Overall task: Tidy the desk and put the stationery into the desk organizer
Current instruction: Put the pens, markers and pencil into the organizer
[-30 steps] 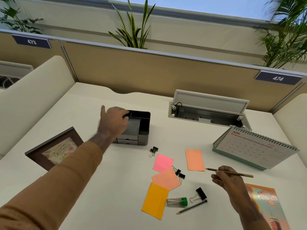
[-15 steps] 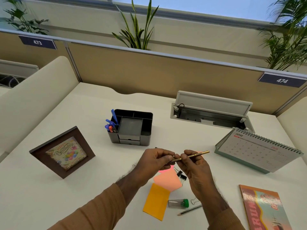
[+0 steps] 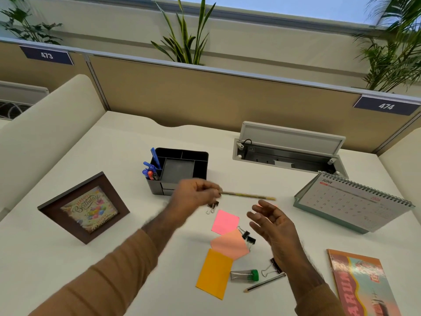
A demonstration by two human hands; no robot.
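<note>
Task is partly complete. The desk organizer (image 3: 182, 169) stands far left of centre on the desk (image 3: 102, 258); its left compartment holds several pens (image 3: 151, 169), while the other compartments appear unfilled. The left hand (image 3: 196, 197) pinches one end of a pencil (image 3: 248, 196), held level just in front of the organizer and pointing right. The right hand (image 3: 273, 226) is empty, fingers loosely spread, hovering above the loose items. Outstanding on the desk: three sticky notes, pink (image 3: 225, 222), peach (image 3: 230, 246) and orange (image 3: 214, 273); binder clips (image 3: 248, 237) in several spots; a green-capped tube (image 3: 245, 275); a second pencil (image 3: 264, 283) at the near edge. In my judgement, most of the stationery remains unsorted.
</note>
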